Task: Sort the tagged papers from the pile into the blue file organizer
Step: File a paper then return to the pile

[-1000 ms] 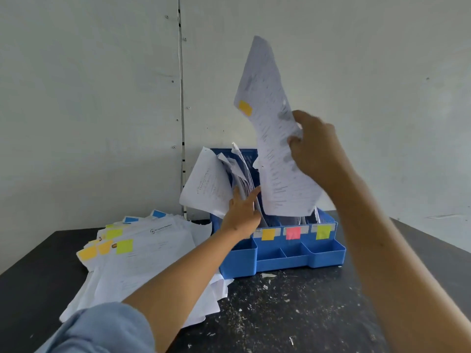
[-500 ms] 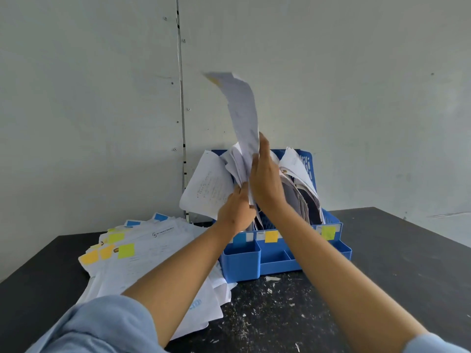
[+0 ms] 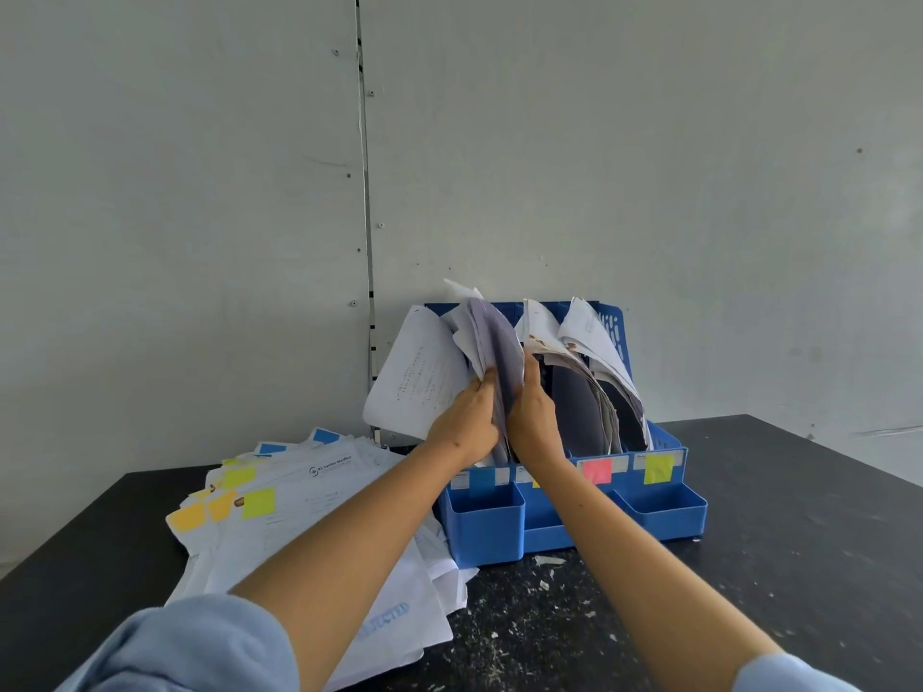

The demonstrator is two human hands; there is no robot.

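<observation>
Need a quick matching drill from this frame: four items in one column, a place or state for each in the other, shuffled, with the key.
1. paper pile
2. pink tag
3. left hand
4. front cup

A. on the blue file organizer, left of its yellow-green tag
B. on the black table, left of the organizer
C. nothing visible inside
D. on sheets standing in the organizer

Pairs: 1-B, 2-A, 3-D, 4-C
</observation>
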